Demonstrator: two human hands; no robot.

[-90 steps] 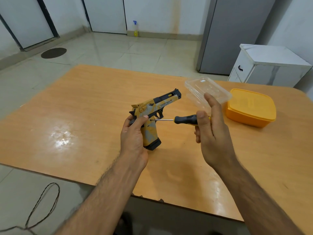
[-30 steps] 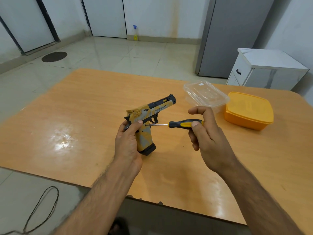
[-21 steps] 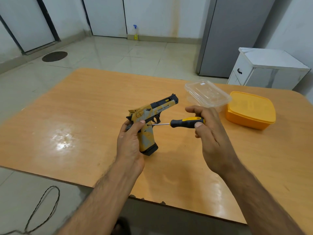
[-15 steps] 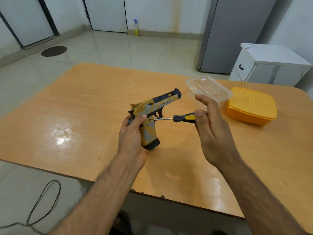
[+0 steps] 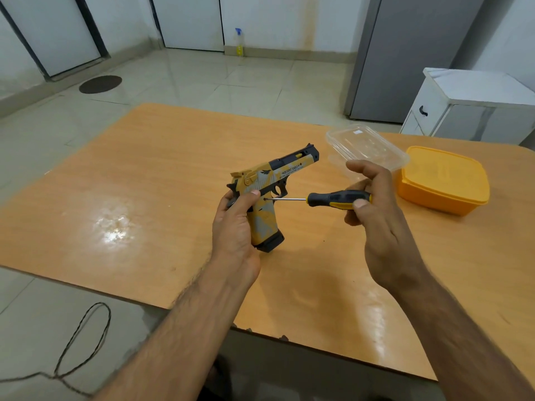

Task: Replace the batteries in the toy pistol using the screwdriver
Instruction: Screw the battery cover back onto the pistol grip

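A single head-worn wide-angle view looks forward and down from the near edge of the orange table point(image 5: 150, 180), close above both forearms. It faces the far wall across the tiled floor point(image 5: 202, 79), with a white cabinet point(image 5: 474, 108) at far right. No second view shares the scene.

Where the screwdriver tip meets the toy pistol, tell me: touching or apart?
Touching. The head view shows the screwdriver shaft running level to the toy pistol, its tip set on the grip just below the trigger guard, no gap visible.
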